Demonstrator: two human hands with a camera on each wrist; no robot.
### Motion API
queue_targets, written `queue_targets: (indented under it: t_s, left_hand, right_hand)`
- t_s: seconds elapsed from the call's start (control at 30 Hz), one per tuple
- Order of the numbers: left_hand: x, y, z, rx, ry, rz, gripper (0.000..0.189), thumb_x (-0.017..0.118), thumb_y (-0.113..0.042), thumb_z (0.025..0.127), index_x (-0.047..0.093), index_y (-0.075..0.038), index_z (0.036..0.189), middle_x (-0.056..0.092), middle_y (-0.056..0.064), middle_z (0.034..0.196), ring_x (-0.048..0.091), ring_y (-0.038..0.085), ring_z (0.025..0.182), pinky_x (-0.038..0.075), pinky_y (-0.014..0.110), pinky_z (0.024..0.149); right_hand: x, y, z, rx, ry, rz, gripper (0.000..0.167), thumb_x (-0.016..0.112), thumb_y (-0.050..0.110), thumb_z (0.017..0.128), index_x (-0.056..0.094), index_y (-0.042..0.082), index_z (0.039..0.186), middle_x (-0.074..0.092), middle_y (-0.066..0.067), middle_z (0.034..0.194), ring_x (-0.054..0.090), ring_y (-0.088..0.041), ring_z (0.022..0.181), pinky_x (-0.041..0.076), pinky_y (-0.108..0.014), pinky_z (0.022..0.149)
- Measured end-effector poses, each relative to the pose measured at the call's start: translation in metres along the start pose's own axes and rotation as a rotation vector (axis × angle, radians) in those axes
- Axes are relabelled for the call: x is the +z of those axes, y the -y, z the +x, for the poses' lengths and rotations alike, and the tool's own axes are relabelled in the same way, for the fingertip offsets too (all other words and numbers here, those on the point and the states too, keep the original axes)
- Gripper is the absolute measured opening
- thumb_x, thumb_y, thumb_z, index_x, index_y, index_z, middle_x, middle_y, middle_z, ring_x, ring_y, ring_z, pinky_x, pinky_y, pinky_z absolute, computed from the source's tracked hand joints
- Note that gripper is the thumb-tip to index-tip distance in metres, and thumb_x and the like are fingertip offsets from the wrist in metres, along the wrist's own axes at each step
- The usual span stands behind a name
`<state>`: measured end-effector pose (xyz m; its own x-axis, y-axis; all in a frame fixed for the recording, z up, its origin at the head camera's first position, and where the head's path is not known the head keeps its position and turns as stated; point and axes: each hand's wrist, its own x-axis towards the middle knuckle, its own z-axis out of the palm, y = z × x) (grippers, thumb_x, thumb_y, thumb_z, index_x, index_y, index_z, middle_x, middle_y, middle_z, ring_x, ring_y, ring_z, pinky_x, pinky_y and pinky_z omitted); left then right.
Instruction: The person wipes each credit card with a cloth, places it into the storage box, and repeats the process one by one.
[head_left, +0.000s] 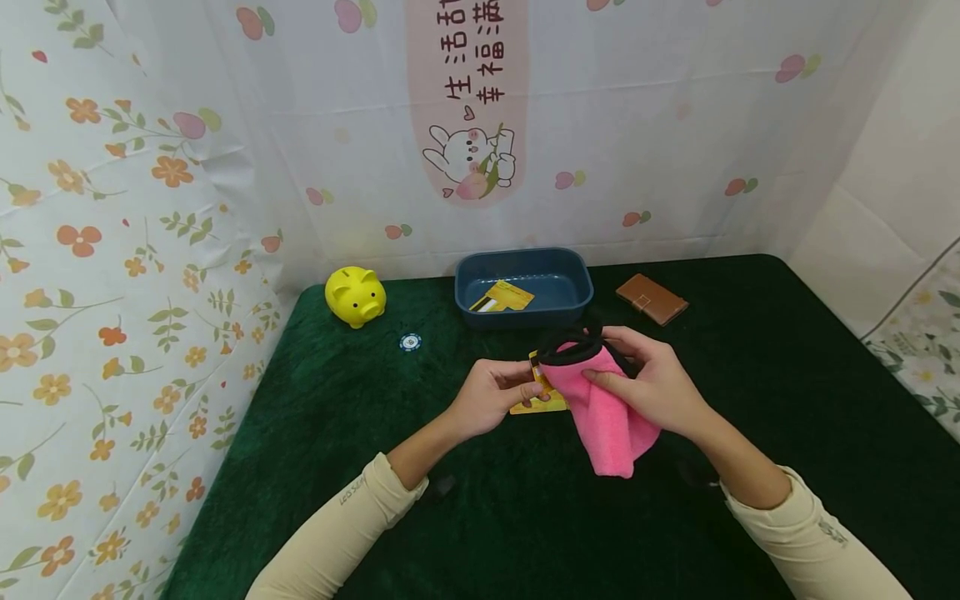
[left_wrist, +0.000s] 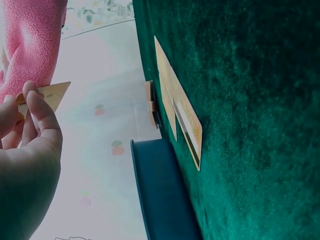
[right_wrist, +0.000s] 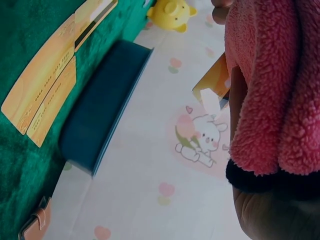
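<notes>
Pink pouch (head_left: 609, 421) — yellow cards (head_left: 513, 295) in tub (head_left: 525, 319)

The left wrist view crops the pink pouch (left_wrist: 36, 42) and blue bin (left_wrist: 162, 187).

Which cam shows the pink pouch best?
Head: pink pouch fully in frame, black rim included; right hand covers part. Left wrist: cropped piece, upper left. Right wrist: close-up, cut off at frame edges.
</notes>
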<state>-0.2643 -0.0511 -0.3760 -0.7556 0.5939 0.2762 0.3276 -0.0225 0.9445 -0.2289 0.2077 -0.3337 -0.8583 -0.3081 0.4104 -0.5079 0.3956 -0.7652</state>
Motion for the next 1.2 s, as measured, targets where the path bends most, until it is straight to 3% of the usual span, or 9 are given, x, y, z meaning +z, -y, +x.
queue_targets:
  t_s: [0.1, 0.33, 0.43, 0.63, 0.8, 1.03, 1.2]
  left_hand:
    - [-0.0003, 0.0002, -0.0002, -0.001, 0.004, 0.002, 0.026, 0.061, -0.004, 0.097, 0.066, 0.006, 0.121, 0.072, 0.019, 0.098, 0.066, 0.044, 0.088, 0.058, 0.041, 0.07]
    - [-0.0002, -0.0016, -0.0011, 0.016, 0.016, 0.005, 0.026, 0.06, -0.003, 0.098, 0.066, 0.007, 0.121, 0.071, 0.02, 0.095, 0.065, 0.046, 0.088, 0.056, 0.053, 0.072]
    - [-0.0001, -0.0014, -0.0008, 0.029, 0.018, 0.013, 0.026, 0.06, -0.003, 0.098, 0.066, 0.007, 0.122, 0.071, 0.019, 0.094, 0.064, 0.047, 0.087, 0.057, 0.047, 0.071]
    - [-0.0005, -0.0018, -0.0006, 0.038, 0.014, 0.021, 0.026, 0.059, -0.002, 0.098, 0.065, 0.007, 0.122, 0.07, 0.02, 0.095, 0.067, 0.026, 0.084, 0.058, 0.041, 0.07]
    - [-0.0007, -0.0015, -0.0007, 0.03, -0.008, 0.016, 0.026, 0.057, -0.001, 0.099, 0.065, 0.006, 0.122, 0.071, 0.021, 0.097, 0.067, 0.03, 0.086, 0.058, 0.039, 0.073]
    - [-0.0006, -0.0014, -0.0004, 0.028, -0.046, -0.021, 0.025, 0.056, 0.002, 0.098, 0.064, 0.01, 0.12, 0.071, 0.023, 0.101, 0.069, 0.015, 0.087, 0.059, 0.037, 0.077]
    - [-0.0008, -0.0011, -0.0002, 0.037, -0.063, -0.029, 0.022, 0.055, 0.002, 0.099, 0.065, 0.011, 0.117, 0.07, 0.024, 0.1, 0.069, 0.018, 0.086, 0.059, 0.037, 0.079]
  right_hand:
    - [0.0013, 0.0016, -0.0002, -0.001, 0.006, 0.002, 0.045, 0.07, -0.001, 0.089, 0.057, 0.004, 0.133, 0.068, -0.015, 0.118, 0.064, -0.01, 0.089, 0.053, -0.024, 0.07]
    - [0.0046, 0.0017, -0.0007, -0.009, 0.021, 0.003, 0.045, 0.069, -0.001, 0.09, 0.057, 0.005, 0.133, 0.068, -0.014, 0.119, 0.064, -0.013, 0.088, 0.054, -0.025, 0.071]
    - [0.0053, 0.0024, -0.0008, -0.016, 0.022, -0.009, 0.045, 0.069, -0.001, 0.09, 0.057, 0.005, 0.133, 0.068, -0.013, 0.118, 0.064, -0.013, 0.087, 0.054, -0.025, 0.071]
    - [0.0065, 0.0015, -0.002, -0.041, 0.028, -0.027, 0.045, 0.07, -0.002, 0.088, 0.058, 0.004, 0.132, 0.069, -0.013, 0.117, 0.065, -0.013, 0.087, 0.054, -0.024, 0.071]
    - [0.0079, 0.0025, -0.0027, -0.054, 0.042, -0.027, 0.046, 0.071, -0.002, 0.088, 0.058, 0.003, 0.132, 0.069, -0.013, 0.118, 0.065, -0.014, 0.088, 0.054, -0.024, 0.072]
    - [0.008, 0.0036, -0.0048, -0.056, 0.058, -0.036, 0.045, 0.071, -0.001, 0.088, 0.059, 0.004, 0.131, 0.069, -0.012, 0.118, 0.063, -0.012, 0.086, 0.053, -0.024, 0.071]
    - [0.0065, 0.0034, -0.0069, -0.031, 0.071, -0.044, 0.044, 0.071, 0.002, 0.089, 0.058, 0.004, 0.131, 0.069, -0.008, 0.117, 0.064, -0.013, 0.086, 0.053, -0.025, 0.071]
